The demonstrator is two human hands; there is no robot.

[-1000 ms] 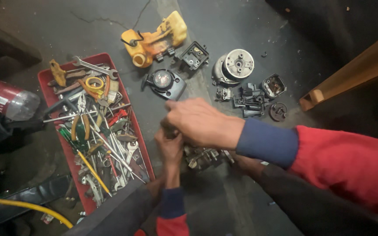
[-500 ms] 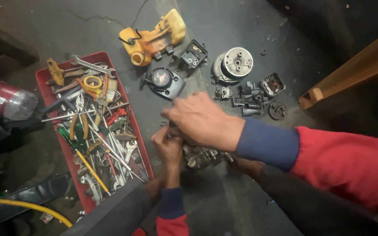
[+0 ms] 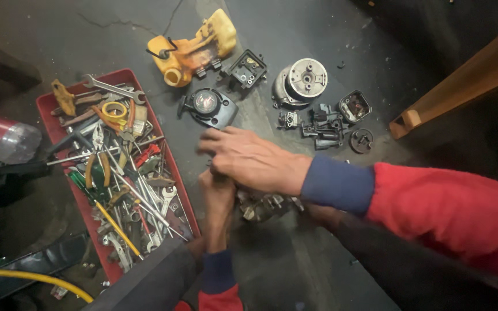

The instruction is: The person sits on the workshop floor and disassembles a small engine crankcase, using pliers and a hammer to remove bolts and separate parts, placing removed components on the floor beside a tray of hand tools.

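Both my hands meet over a small metal engine part (image 3: 266,206) lying on the dark concrete floor. My left hand (image 3: 217,198) comes up from below and grips the part's left end, with its fingers curled. Above it lies my right hand (image 3: 252,161), fingers closed over the same spot, hiding what is between them. Only the part's right side shows, under my right wrist.
A red tray (image 3: 50,112) full of wrenches, pliers and screwdrivers lies to the left. Beyond the hands are a yellow housing (image 3: 194,49), a black round cover (image 3: 208,107), a grey flywheel unit (image 3: 301,83) and several small black parts (image 3: 329,124). A wooden beam (image 3: 462,80) runs at right; a yellow hose (image 3: 24,276) lies at bottom left.
My hands have stayed together on the engine part, with only small shifts of the right hand's fingers. The view has tilted slightly.
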